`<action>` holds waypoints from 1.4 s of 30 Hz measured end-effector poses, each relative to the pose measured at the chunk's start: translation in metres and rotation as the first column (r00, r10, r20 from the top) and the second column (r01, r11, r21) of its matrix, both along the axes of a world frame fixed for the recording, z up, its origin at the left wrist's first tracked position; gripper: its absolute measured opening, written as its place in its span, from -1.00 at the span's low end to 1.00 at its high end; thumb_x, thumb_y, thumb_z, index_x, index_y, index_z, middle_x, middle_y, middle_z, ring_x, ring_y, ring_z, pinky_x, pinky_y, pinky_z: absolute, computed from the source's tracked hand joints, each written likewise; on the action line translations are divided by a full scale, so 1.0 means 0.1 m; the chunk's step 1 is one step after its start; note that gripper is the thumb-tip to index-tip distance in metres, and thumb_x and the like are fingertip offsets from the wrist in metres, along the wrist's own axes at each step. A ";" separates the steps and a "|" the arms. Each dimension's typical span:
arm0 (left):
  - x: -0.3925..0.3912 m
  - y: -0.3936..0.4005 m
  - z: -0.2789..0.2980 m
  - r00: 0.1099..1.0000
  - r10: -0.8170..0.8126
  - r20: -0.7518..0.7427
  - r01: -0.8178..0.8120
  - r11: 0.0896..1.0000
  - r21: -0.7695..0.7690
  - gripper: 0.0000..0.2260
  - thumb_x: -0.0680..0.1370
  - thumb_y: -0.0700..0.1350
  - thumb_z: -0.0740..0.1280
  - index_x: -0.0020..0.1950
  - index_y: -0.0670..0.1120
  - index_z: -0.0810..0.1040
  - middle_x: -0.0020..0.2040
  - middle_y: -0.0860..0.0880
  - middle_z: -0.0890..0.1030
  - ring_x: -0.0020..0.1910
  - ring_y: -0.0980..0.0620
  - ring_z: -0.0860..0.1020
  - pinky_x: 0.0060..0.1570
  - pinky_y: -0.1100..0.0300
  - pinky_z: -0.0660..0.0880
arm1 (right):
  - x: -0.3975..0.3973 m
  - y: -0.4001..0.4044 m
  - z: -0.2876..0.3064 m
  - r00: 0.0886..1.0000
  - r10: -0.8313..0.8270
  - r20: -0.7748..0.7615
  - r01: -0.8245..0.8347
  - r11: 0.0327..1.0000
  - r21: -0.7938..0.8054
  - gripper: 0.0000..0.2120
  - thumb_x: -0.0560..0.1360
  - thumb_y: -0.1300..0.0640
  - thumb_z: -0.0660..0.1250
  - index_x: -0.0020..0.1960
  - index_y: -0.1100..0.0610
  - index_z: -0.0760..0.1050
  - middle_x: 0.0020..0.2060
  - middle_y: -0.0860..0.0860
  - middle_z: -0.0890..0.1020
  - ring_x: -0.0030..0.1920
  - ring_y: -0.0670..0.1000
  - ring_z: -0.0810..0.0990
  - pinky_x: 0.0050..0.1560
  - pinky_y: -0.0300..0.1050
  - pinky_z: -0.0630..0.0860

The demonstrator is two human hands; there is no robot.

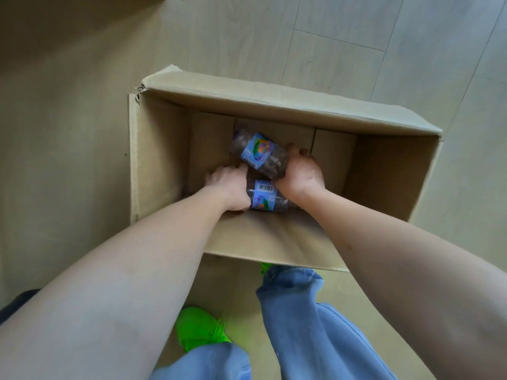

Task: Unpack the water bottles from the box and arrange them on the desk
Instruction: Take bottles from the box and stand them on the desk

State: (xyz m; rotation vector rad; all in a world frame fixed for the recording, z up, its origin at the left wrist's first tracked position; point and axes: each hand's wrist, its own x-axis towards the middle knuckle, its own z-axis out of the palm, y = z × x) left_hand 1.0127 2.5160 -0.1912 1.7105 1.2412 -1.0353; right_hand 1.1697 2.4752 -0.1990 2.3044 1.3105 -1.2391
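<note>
An open cardboard box (274, 101) stands on the floor with two clear water bottles lying on its bottom, both with blue labels. The upper bottle (258, 153) lies at a slant, and my right hand (300, 174) grips its right end, thumb on top. The lower bottle (264, 198) lies against the near wall with its barcode facing up. My left hand (230, 185) is curled down over that bottle's left end, which it hides. Both forearms reach in over the near wall.
The box sits on pale wood-look floor planks (356, 37). My legs in blue jeans (301, 311) and a bright green shoe (200, 329) stand just behind the near wall. The box flaps are folded outward. No desk is in view.
</note>
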 end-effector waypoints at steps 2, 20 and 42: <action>0.01 0.01 0.06 0.999 -0.050 0.008 0.049 0.997 0.052 -0.29 0.20 0.03 0.51 0.28 -0.04 0.34 0.17 -0.07 0.49 0.16 -0.15 0.50 0.18 -0.13 0.44 | 0.01 0.02 0.09 0.998 0.069 0.007 -0.069 0.998 0.013 -0.34 0.25 -0.10 0.49 0.27 0.07 0.39 0.10 0.12 0.53 0.09 0.19 0.56 -0.04 -0.03 0.51; 0.10 0.55 2.79 0.993 -0.110 -0.037 0.115 0.971 0.210 -0.60 0.17 0.14 0.54 -0.24 -0.01 0.42 -0.23 -0.02 0.43 -0.31 -0.05 0.45 -0.45 0.24 0.26 | 0.18 0.19 2.66 0.998 -0.015 0.060 0.015 1.000 0.012 -0.63 0.26 0.09 0.53 -0.14 0.12 0.36 -0.22 0.03 0.49 -0.23 0.10 0.44 -0.27 -0.12 0.34; -0.85 1.14 8.97 0.997 -0.030 0.076 -0.041 0.628 0.777 -0.59 0.13 0.19 0.50 -0.38 -0.06 0.41 -0.42 0.03 0.46 -0.45 0.05 0.42 -0.48 0.26 0.27 | -0.62 1.54 8.57 0.836 0.467 0.288 -0.548 0.735 0.399 -0.66 0.08 0.08 0.62 -0.33 0.11 0.48 -0.35 0.01 0.54 -0.42 -0.01 0.49 -0.51 -0.29 0.34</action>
